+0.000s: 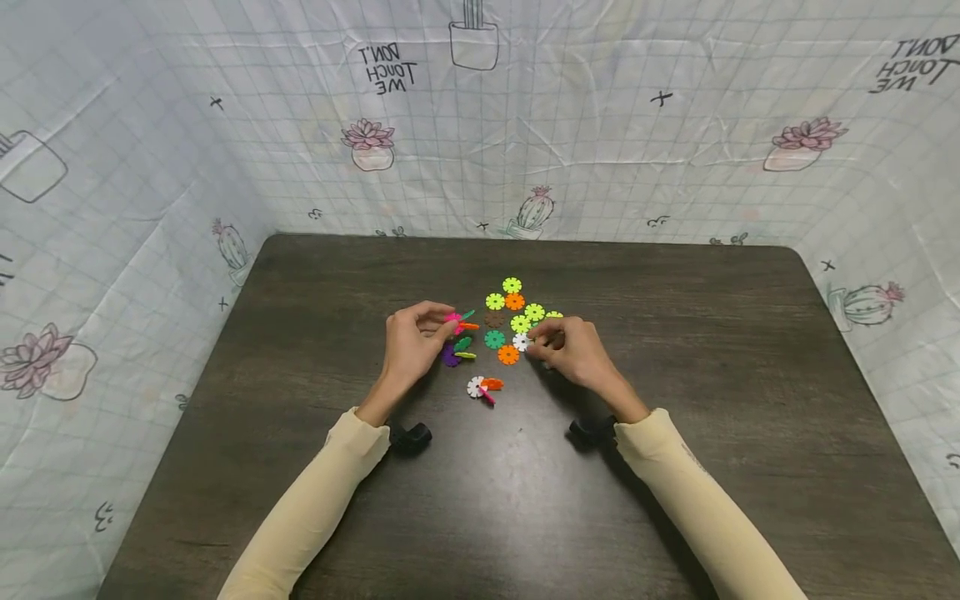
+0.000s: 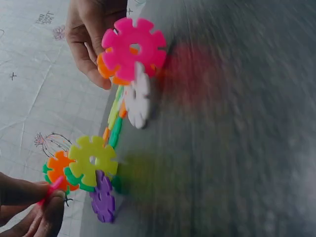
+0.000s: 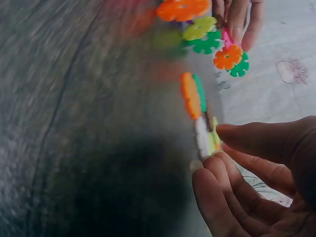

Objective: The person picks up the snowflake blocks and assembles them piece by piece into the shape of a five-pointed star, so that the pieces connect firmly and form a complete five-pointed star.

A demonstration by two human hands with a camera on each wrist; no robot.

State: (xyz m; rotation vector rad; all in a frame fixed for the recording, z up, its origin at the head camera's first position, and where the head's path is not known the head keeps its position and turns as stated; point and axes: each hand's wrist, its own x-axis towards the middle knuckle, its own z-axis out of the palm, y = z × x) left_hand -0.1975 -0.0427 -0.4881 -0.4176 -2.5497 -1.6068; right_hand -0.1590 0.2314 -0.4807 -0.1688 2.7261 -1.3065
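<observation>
My left hand [image 1: 411, 340] pinches a pink notched disc [image 1: 453, 319] between thumb and fingers. An orange disc [image 2: 60, 165] and a green disc [image 3: 239, 65] are joined to it. Beside that hand stands a joined cluster of a purple disc [image 1: 451, 356], a yellow-green disc [image 2: 94, 160] and a green one. My right hand [image 1: 576, 350] has its fingertips at a white disc [image 1: 521, 342] lying on the table. In the right wrist view, a gap shows between thumb and fingers; whether they grip the disc is unclear.
Loose orange [image 1: 508, 355], green [image 1: 494, 339], brown [image 1: 494, 320] and several yellow-green discs [image 1: 512, 285] lie between and beyond the hands. Nearer me is a joined white, orange and pink cluster [image 1: 476, 387]. A printed cloth [image 1: 450, 150] hangs behind the dark table [image 1: 480, 500].
</observation>
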